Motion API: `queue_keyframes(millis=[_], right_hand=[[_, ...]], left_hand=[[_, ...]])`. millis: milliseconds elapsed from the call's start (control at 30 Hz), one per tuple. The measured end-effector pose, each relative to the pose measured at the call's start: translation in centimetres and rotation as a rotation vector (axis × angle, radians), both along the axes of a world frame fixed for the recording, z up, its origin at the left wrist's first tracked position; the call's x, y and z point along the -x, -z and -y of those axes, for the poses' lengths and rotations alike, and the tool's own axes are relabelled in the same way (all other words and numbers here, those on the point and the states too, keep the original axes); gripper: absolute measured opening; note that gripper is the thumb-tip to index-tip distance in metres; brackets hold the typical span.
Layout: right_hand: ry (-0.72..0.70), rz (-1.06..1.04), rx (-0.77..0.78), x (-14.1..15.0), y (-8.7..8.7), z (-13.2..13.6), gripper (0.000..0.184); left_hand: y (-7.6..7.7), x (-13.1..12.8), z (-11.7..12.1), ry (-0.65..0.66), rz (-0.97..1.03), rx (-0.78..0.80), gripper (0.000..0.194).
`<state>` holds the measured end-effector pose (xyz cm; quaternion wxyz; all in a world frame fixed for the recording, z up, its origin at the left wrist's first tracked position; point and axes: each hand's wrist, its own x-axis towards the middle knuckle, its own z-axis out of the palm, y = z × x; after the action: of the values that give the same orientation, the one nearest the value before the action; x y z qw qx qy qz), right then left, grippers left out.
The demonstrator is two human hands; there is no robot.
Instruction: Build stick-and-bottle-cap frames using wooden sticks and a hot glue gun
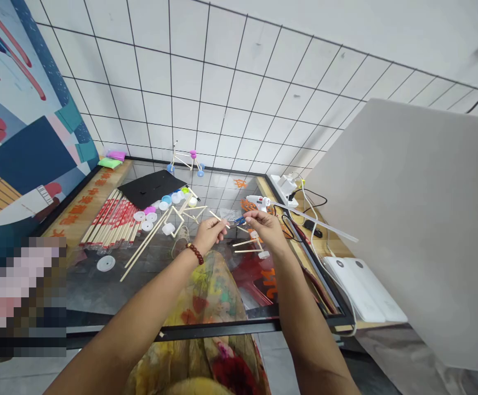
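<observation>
My left hand [210, 235], with a beaded bracelet on its wrist, pinches a short wooden stick [217, 218]. Opposite it, my right hand [263, 226] has its fingers closed on a small blue tool [238, 221], whose kind is too small to make out. The tool's tip is close to the stick's end; whether they touch I cannot tell. Left of my hands stands a frame of glued sticks [180, 220]. Below my right hand lies another joined stick piece [248, 246] with white caps. A white glue gun [257, 202] rests just beyond that hand.
Paper-wrapped chopsticks [109, 222], a black sheet [152, 188] and several plastic caps [148, 225] lie on the left of the glass-topped table [86, 291]. A stick model [187, 160] stands at the back. Cables, a power strip [284, 189] and a white panel [411, 219] occupy the right.
</observation>
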<state>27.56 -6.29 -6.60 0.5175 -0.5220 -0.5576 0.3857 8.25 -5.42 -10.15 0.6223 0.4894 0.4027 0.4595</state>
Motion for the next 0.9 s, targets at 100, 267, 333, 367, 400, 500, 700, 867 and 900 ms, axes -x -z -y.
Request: queue_keyframes(millis=[100,267,333,367,400,500,700,867,900], right_hand=[[-0.005,-0.105,-0.027,0.2,-0.4,0.4,0.033],[-0.091,-0.266,0.020,0.6,-1.1,0.9,0.034],[-0.131,-0.303,0.038,1.0,-1.1,0.9,0.036],[-0.150,-0.319,0.041,1.3,-1.0,1.0,0.036],[-0.166,-0.335,0.039,1.6,-0.9,1.1,0.037],[-0.211,-0.372,0.034,2.5,-0.9,1.5,0.038],[-0.162,-0.341,-0.033,2.2,-2.0,2.1,0.036],[-0.043,-0.434,-0.111,0.6,-2.9,3.0,0.031],[-0.020,-0.448,-0.128,0.2,-3.3,3.6,0.031]], left_hand=[[-0.1,0.0,0.1,0.029,0.000,-0.007,0.028],[-0.1,0.0,0.2,0.065,0.006,-0.028,0.023],[-0.1,0.0,0.2,0.075,-0.027,-0.050,0.026],[-0.1,-0.1,0.3,0.085,-0.041,-0.076,0.028],[-0.1,-0.1,0.4,0.098,-0.053,-0.108,0.030],[-0.3,-0.1,0.7,0.156,-0.096,-0.213,0.048],[0.1,-0.3,0.5,-0.016,-0.168,-0.217,0.038],[0.7,-0.3,-0.3,-0.150,-0.130,-0.165,0.029],[0.7,-0.3,-0.3,-0.152,-0.130,-0.156,0.028]])
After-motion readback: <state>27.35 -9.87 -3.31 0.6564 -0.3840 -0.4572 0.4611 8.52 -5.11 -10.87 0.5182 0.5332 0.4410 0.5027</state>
